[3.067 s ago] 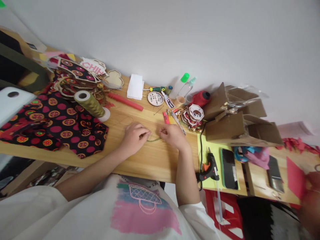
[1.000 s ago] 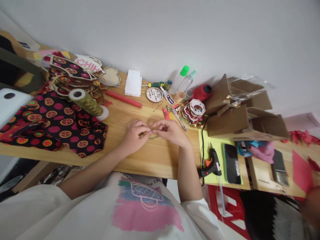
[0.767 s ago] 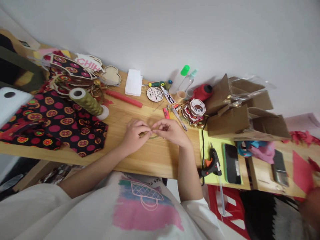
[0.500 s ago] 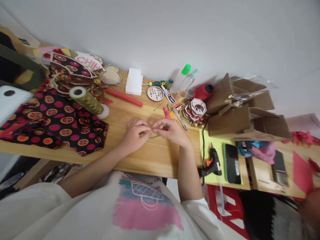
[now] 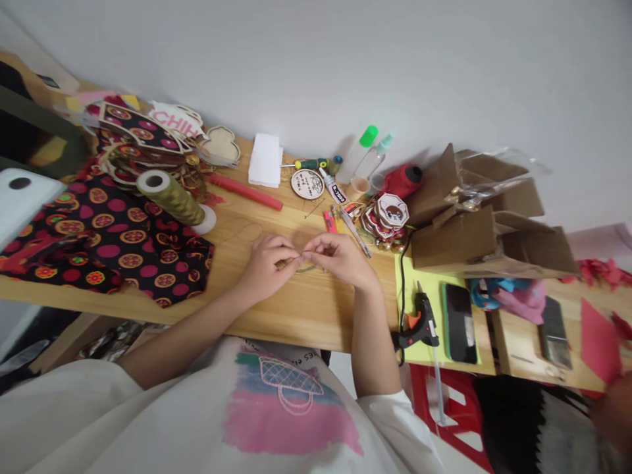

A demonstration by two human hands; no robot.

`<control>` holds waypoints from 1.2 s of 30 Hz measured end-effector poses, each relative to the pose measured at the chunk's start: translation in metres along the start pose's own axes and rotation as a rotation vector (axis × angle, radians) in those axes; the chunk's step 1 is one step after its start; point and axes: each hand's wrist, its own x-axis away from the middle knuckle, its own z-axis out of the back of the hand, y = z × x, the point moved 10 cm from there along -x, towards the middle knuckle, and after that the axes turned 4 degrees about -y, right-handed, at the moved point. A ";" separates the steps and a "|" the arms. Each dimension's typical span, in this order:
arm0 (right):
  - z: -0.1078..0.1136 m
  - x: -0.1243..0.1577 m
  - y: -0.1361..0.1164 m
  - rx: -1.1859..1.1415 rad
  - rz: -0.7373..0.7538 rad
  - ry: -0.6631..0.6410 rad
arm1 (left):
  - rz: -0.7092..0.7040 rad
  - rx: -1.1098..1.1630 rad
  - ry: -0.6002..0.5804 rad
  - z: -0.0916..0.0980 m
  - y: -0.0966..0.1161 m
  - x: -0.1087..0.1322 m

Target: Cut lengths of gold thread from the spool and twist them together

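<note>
My left hand (image 5: 269, 264) and my right hand (image 5: 338, 259) meet over the wooden table (image 5: 296, 309), each closed in a pinch with fingertips nearly touching. Between them runs a thin olive cord (image 5: 308, 268), part of it looping just below the fingers. The fingers cover most of the cord, so its ends cannot be made out. To the left a spool of olive cord (image 5: 172, 197) leans on black patterned fabric (image 5: 113, 230). Just beyond my right hand lie a pink lighter (image 5: 329, 222) and a pen (image 5: 356, 234).
A red stick (image 5: 247, 192), a round wooden piece with drawings (image 5: 307, 185) and a glue tube (image 5: 333, 187) lie toward the wall. On the right are stacked octagonal pieces (image 5: 390, 214), cardboard boxes (image 5: 457, 243), a hot glue gun (image 5: 419, 322) and a phone (image 5: 460, 322).
Both hands stay in nearly the same place, still pinching the cord. Only the fingertips of my right hand have shifted slightly.
</note>
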 end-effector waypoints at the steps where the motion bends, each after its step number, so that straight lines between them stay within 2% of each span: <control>1: 0.000 0.000 0.000 0.005 -0.001 -0.001 | -0.003 0.001 -0.001 0.000 0.000 0.000; 11: 0.001 0.001 -0.006 0.060 0.033 0.016 | 0.023 -0.014 0.003 0.003 -0.002 -0.002; 15: 0.002 0.001 -0.007 0.048 0.057 0.020 | 0.012 0.136 0.005 0.008 -0.004 -0.003; 20: -0.002 0.002 -0.010 0.021 0.089 -0.017 | 0.073 0.441 -0.041 0.003 -0.011 -0.005; 25: -0.002 0.003 -0.013 0.020 0.087 -0.027 | 0.158 0.477 -0.053 0.005 -0.015 -0.006; 27: -0.001 0.004 -0.013 0.024 0.093 -0.020 | 0.250 0.479 0.000 0.015 -0.024 -0.004; 29: 0.001 0.004 -0.014 0.044 0.097 -0.007 | 0.331 0.505 0.106 0.031 -0.034 -0.001; 31: 0.005 0.005 -0.014 0.085 0.107 0.014 | 0.350 0.525 0.226 0.053 -0.040 0.001; 33: 0.010 0.006 -0.016 0.143 0.145 0.051 | 0.329 0.485 0.297 0.073 -0.041 0.001; 36: 0.018 0.007 -0.025 0.237 0.256 0.117 | 0.328 0.337 0.263 0.087 -0.039 -0.004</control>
